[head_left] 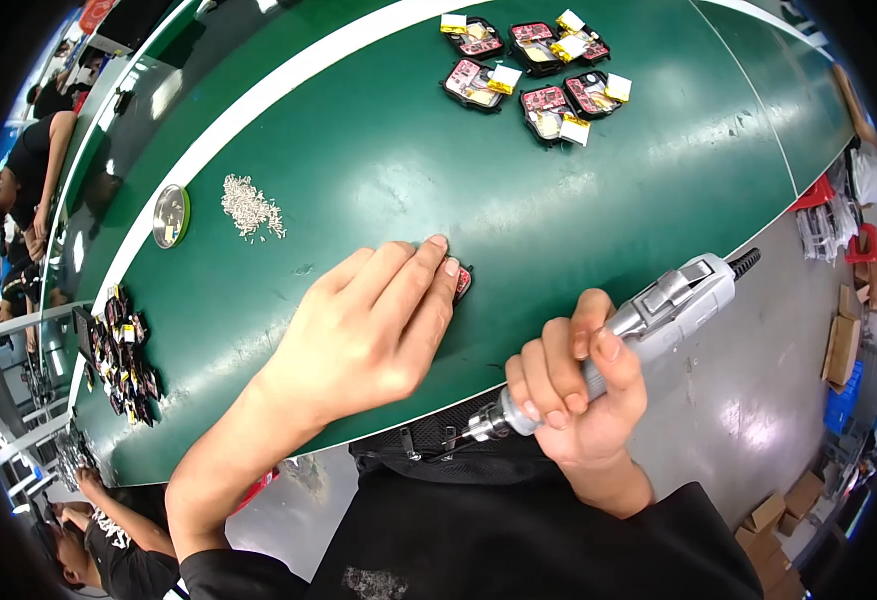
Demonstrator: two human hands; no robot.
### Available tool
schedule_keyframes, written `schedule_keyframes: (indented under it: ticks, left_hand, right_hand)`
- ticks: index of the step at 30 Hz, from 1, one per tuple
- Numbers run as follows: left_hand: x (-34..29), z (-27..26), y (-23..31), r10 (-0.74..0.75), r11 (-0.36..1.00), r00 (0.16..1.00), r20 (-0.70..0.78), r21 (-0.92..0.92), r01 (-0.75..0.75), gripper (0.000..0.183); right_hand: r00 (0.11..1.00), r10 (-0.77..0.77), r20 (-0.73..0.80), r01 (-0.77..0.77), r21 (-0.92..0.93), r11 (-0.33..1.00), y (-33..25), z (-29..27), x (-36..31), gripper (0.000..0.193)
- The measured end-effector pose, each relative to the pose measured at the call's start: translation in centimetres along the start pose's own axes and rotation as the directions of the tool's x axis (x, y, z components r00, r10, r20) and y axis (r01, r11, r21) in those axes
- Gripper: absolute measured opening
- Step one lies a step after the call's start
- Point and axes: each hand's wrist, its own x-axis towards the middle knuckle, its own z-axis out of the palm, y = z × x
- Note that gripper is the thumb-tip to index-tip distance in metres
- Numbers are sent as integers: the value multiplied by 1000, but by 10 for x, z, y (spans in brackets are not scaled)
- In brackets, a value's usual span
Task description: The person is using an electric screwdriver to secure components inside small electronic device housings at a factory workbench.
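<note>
My left hand point(369, 325) reaches over the green table, fingers stretched forward and pressed together on a small black casing with a red circuit board point(464, 284). Most of that casing is hidden under the fingers, and so is my thumb. In my right hand point(584, 390) is a grey electric screwdriver point(674, 305), held off the table's near edge. Its bit point(464, 436) points left and slightly down, apart from the casing. A cable leaves the tool's far end.
A heap of small silvery screws point(251, 208) lies left of centre, beside a round green-rimmed dish point(172, 216). Several open casings with wrapped yellow-and-white batteries point(537, 47) sit at the far side. More dark casings point(122, 355) are piled at left. Other people point(129, 545) work along the left.
</note>
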Motion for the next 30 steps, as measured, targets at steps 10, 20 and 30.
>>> schedule_keyframes:
  ticks: [10,20,30]
  left_hand:
    - [8,0,36,47,985,995,86,162,-60,18]
    - [-1,8,35,96,987,995,-14,129,-94,18]
    - [-5,7,32,38,999,999,-21,-11,-38,26]
  right_hand:
    - [953,16,-303,-30,-40,999,32,22,-26,9]
    - [947,-2,-321,-38,-117,992,35,19,-29,11]
    - [952,3,-307,-39,-110,993,35,18,-29,12]
